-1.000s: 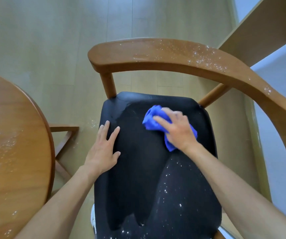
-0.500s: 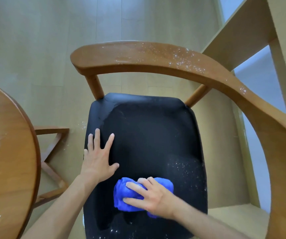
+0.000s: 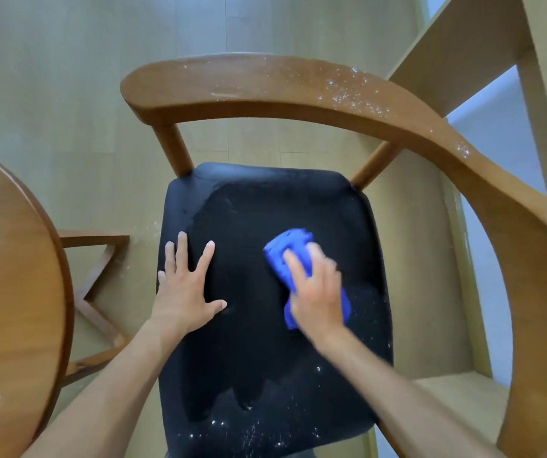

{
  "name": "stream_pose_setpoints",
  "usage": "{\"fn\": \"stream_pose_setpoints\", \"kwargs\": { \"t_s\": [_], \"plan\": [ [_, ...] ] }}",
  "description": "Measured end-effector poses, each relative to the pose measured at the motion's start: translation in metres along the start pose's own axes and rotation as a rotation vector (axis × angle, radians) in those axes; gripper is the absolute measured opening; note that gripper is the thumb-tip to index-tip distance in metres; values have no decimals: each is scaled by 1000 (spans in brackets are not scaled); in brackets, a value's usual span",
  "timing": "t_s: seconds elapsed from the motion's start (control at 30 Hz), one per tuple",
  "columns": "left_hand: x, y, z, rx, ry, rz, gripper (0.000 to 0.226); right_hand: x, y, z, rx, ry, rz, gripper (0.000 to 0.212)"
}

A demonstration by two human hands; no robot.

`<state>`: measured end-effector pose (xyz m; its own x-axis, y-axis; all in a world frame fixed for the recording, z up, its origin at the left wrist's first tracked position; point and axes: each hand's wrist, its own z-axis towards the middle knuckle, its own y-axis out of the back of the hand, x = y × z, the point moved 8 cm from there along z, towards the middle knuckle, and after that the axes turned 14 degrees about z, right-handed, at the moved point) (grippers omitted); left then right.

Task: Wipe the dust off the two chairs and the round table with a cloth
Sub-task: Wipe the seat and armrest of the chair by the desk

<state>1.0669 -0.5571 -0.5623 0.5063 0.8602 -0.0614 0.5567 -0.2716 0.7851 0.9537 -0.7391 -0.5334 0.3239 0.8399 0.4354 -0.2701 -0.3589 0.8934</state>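
The right hand lay flat over the blue cloth, fingers extended and pressing it onto the black seat toward the seat's right edge; the cloth stuck out past the fingertips and beside the wrist. The left hand rested spread on the seat's left edge. White dust speckled the seat's near edge, the chair's curved backrest and the round table.
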Motion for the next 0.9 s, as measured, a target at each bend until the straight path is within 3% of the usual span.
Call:
{"fn": "stream_pose_setpoints", "kwargs": {
  "t_s": [0.17, 0.3, 0.37, 0.5, 0.63, 0.73, 0.9],
  "plan": [
    [-8, 5, -6, 13, 77, 96, 106, 74, -25, -127, 406, 463, 131, 50],
    [-12, -6, -12, 70, 47, 78, 117, 40, -11, -97, 538, 743, 80, 49],
    [-10, -10, -10, 83, 42, 80, 120, -6, 0, -50, 444, 651, 30, 55],
    [-10, -10, -9, 66, 49, 64, 120, -113, 41, 22, 193, 23, 24, 64],
    [-10, -11, -9, 66, 52, 30, 121, -93, 38, 14, -11, -350, 4, 62],
    [-12, -10, -10, 74, 55, 18, 122, -35, 16, -17, -32, -312, 32, 67],
    [-12, -10, -10, 82, 65, 46, 121, 59, -17, -97, 167, 44, 127, 56]
  ]
}}
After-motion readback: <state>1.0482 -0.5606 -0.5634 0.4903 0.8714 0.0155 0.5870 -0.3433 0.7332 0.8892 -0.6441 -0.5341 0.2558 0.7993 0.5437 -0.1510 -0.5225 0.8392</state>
